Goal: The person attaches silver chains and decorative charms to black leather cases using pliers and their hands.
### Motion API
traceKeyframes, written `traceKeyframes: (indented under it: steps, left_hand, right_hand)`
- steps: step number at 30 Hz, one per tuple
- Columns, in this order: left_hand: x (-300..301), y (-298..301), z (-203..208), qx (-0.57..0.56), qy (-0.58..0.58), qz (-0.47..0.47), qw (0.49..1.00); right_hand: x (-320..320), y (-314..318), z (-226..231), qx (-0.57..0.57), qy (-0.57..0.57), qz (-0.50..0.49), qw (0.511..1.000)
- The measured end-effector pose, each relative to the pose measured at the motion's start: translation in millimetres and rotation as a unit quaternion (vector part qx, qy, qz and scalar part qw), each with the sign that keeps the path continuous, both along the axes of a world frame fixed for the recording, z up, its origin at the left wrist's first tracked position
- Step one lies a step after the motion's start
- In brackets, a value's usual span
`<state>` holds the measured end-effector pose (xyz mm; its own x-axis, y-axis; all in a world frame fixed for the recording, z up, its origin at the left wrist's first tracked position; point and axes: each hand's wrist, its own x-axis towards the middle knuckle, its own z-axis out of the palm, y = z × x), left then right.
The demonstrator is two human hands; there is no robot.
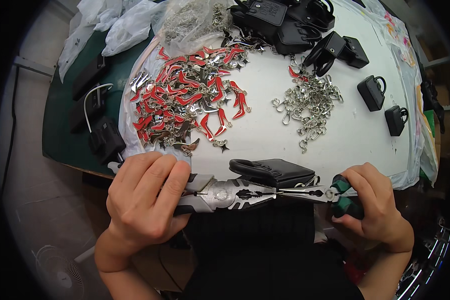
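My left hand (pixel 147 197) is wrapped round the grey handles of large pliers (pixel 225 194). In my right hand (pixel 375 200) is a smaller pair of green-handled needle-nose pliers (pixel 310 193). The jaw tips of both tools meet in front of my body; whatever small piece may sit between them is too small to make out. Just behind the jaws, a small black handbag charm (pixel 280 171) lies at the table's near edge, its looped handle to the left. A metal ring (pixel 312 181) shows at its right end, partly behind the right pliers.
Red high-heel shoe charms (pixel 185 95) on chains are heaped left of centre. Silver clasps and chains (pixel 307 105) form a pile further right. Several black mini bags (pixel 285 25) lie at the back and right. Black devices with a white cable (pixel 87 107) rest on the green surface.
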<state>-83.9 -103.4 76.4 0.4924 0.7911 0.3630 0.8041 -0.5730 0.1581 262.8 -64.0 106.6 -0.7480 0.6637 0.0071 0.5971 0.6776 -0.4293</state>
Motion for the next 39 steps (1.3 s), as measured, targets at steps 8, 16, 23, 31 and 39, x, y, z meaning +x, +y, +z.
traceKeyframes:
  steps: [8,16,23,31,39]
  left_hand:
    - [2.8,2.4,8.9,0.013,0.027,-0.003,1.0]
    - [6.9,-1.3,22.1,-0.012,0.037,0.011,0.999]
    - [6.4,-2.1,18.8,-0.099,-0.027,0.094,0.99]
    - [4.6,-27.0,-37.5,-0.153,-0.057,0.166,0.972]
    - [36.0,-12.6,-60.8,-0.087,-0.016,0.105,0.991]
  right_hand:
    - [2.2,3.8,0.2,0.024,-0.003,0.017,1.0]
    - [1.0,5.8,3.7,0.06,-0.025,0.021,0.998]
    - [14.6,7.3,-7.4,0.059,0.0,-0.008,0.998]
    - [35.8,7.1,-24.4,0.046,0.057,-0.028,0.997]
    - [35.0,11.2,-45.0,0.025,0.089,0.007,0.996]
